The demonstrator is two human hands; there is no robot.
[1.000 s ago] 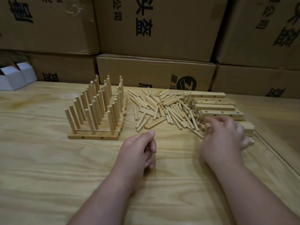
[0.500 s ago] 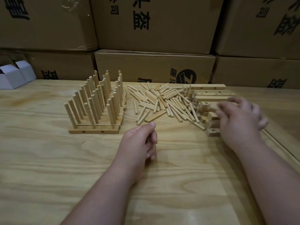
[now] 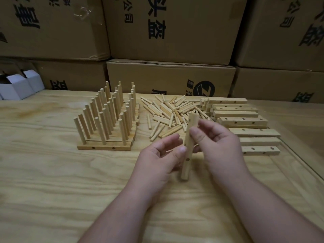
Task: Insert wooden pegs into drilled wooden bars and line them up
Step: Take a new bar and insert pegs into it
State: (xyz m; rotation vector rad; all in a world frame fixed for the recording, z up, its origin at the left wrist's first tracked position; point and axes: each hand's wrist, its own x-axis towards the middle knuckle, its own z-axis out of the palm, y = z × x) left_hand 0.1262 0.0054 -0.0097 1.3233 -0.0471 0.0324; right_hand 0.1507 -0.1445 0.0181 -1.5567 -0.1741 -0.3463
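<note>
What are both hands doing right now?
Left hand: open, thumb touching the wooden bar.
Right hand: holding the wooden bar.

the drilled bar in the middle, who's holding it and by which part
The right hand pinches the drilled bar near its middle. The left hand touches its lower half with the thumb, fingers open.

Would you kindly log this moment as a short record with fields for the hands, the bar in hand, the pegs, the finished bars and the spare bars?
right hand: pinches the held bar near its middle
left hand: thumb against the held bar, fingers relaxed
held bar: raised above the table, nearly on end, holes visible, no pegs in it
loose pegs: heaped behind the hands
pegged bars: lined up at left, pegs upright
spare bars: stacked and laid at right, holes empty
behind: cardboard boxes
</note>
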